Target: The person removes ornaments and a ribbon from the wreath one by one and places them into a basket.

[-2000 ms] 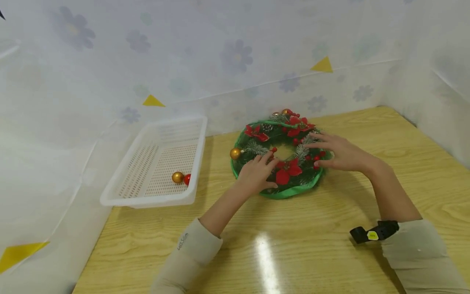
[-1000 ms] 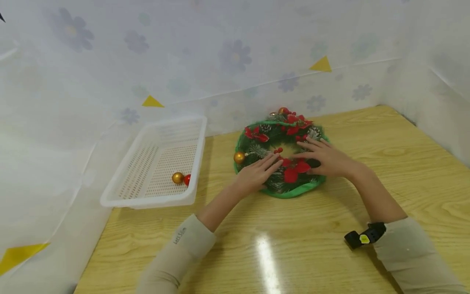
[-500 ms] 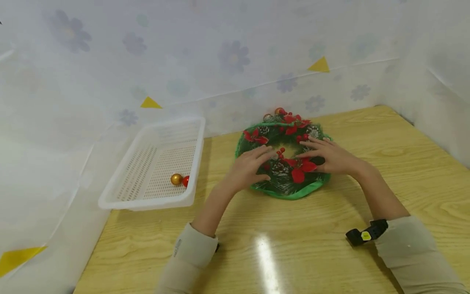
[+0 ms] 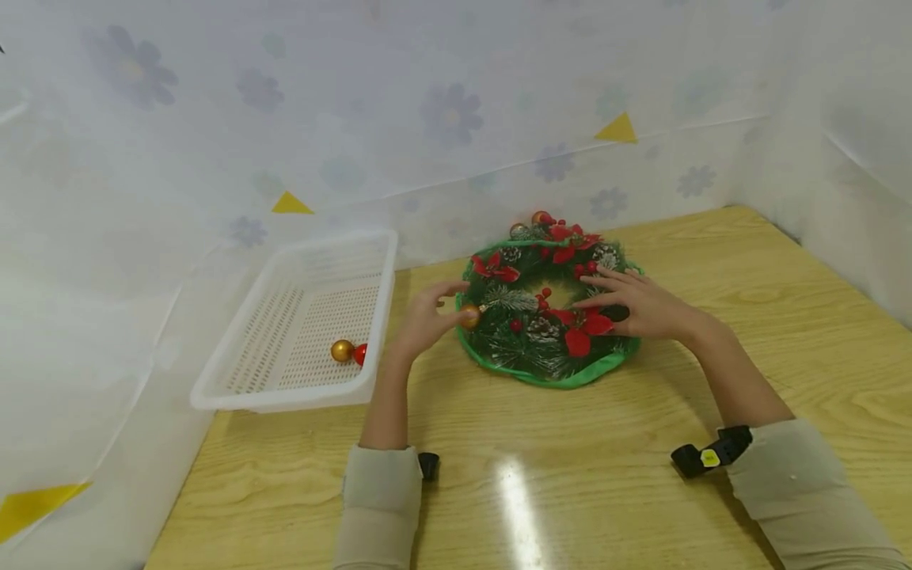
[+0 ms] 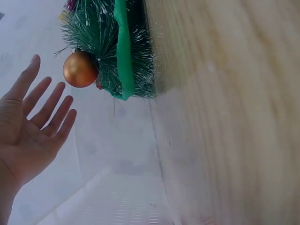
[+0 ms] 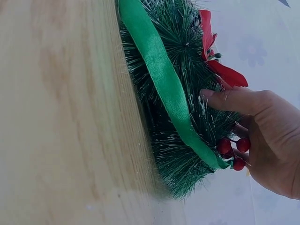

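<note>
Artificial Christmas wreath [image 4: 509, 340], flat on the wood-grain bench [image 4: 299, 491], near the middle of the back edge; presumably so placed for reach from both sides. Left grip [image 4: 422, 324], released: fingers extended and spread in the left wrist view, just beside the gold bauble [image 5: 80, 69] at the wreath's left rim; contact between thumb and bauble impossible to tell. Right grip [image 4: 644, 307], unclenched: laid over the wreath's right side, thumb against its outer face, fingers among red berries [image 6: 243, 144] and partly hidden, probably to steady the ring against sliding. Green satin ribbon [image 6: 166, 86] along the outer rim, apparently for finishing the edge; red poinsettia [image 4: 579, 324] on the front part, facing upward, likely for display. White perforated basket [image 4: 285, 394] toward the back left corner of the bench, with second gold bauble [image 4: 343, 351] and red bauble [image 4: 359, 355] side by side inside, likely for ready access from the left.
</note>
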Tool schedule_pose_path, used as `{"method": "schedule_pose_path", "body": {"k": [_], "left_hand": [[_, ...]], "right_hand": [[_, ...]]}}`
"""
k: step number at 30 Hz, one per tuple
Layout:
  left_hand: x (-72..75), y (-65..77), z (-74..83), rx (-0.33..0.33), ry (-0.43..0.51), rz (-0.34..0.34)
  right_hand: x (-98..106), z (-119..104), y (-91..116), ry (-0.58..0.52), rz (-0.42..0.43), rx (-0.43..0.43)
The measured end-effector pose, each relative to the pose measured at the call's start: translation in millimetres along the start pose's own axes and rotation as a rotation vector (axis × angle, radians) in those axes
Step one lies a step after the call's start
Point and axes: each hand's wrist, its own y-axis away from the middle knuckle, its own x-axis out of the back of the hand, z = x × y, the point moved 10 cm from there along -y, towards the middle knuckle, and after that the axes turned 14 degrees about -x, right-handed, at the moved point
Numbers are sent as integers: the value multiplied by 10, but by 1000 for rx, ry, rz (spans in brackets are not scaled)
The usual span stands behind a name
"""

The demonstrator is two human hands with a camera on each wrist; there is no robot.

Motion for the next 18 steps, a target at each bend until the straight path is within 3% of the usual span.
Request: {"method": "schedule_pose_path", "body": {"k": [8,15,18], "left_hand": [[-124,142,-205,97,51,-103],[-159,163,-271,108,57,-96],[-160,145,-216,105,61,-89]], "right_hand": [[10,-8,6,4,-6,-7],[20,-13,11,17,2,-19],[7,-6,9,16,-7,-22]]}}
